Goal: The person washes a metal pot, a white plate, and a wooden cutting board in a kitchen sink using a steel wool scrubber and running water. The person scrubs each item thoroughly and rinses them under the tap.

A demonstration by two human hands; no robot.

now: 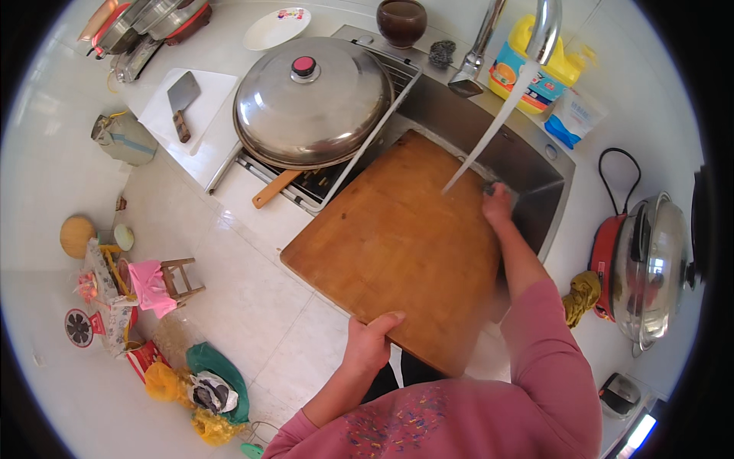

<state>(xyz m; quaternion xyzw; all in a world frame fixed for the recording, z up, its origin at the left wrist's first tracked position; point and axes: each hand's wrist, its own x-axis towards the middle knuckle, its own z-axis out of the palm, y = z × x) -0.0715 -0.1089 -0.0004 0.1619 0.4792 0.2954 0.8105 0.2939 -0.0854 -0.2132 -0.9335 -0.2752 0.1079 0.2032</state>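
A large wooden cutting board [401, 241] rests tilted over the steel sink [533, 166], its far end inside the basin. My left hand [370, 341] grips its near edge, thumb on top. At the board's right edge, my right hand [498, 206] is closed around a small dark scrubber, probably steel wool, mostly hidden by the fingers. Water [493, 129] runs from the faucet [545, 34] onto the board's upper surface.
A lidded pan [314, 100] sits on a wire rack [375, 132] left of the board. A cleaver [183, 94] lies on a white board [155, 123]. Behind the sink stand a brown pot [401, 23] and yellow jug [530, 74]. A red electric pan [606, 267] is at right.
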